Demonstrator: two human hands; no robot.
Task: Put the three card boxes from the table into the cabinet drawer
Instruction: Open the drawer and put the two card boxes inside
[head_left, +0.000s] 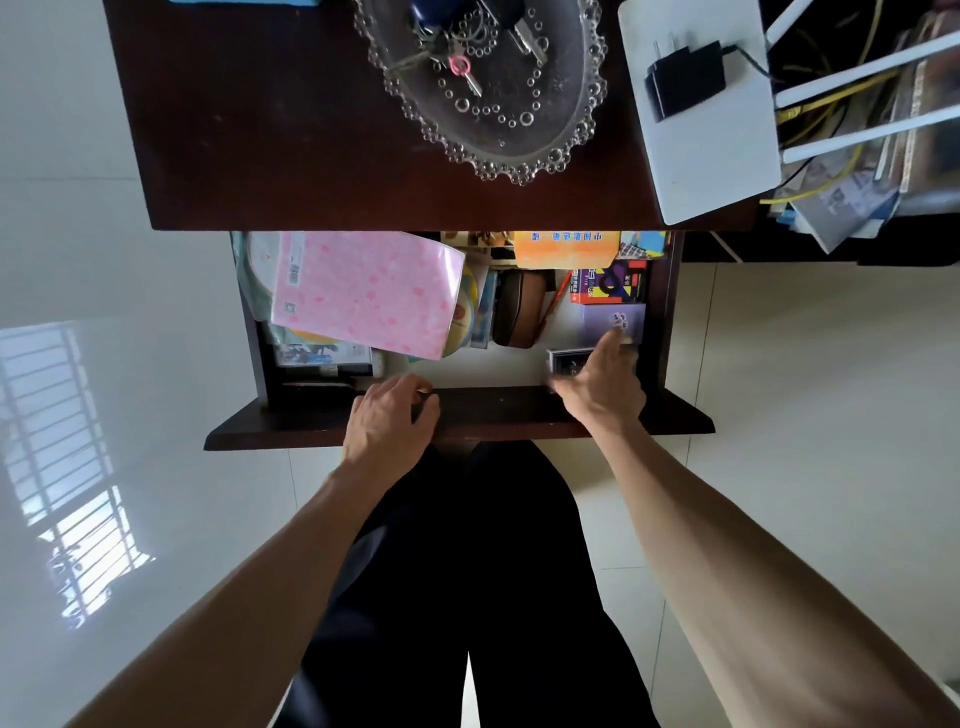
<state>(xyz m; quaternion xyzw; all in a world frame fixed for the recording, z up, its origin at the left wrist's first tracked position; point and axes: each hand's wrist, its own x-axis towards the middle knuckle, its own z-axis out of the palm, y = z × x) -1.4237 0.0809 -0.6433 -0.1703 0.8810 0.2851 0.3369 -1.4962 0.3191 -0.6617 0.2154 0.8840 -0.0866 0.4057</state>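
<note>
The cabinet drawer (467, 415) is pulled out under the dark table top. Three card boxes lie in its right part. A red and purple box (608, 283) is farthest back, a pale purple box (605, 319) sits in front of it, and a dark blue box (566, 360) is nearest the drawer front. My right hand (602, 384) hovers over the dark blue box with fingers spread; its index finger reaches the pale purple box and it covers the blue box's right side. My left hand (389, 418) curls over the drawer's front edge.
A pink packet (363, 291), a brown case (519, 309), an orange box (566, 249) and papers fill the rest of the drawer. On the table stand a glass tray with keys (483, 83) and a white router (696, 114) with a black plug. My dark trousers are below.
</note>
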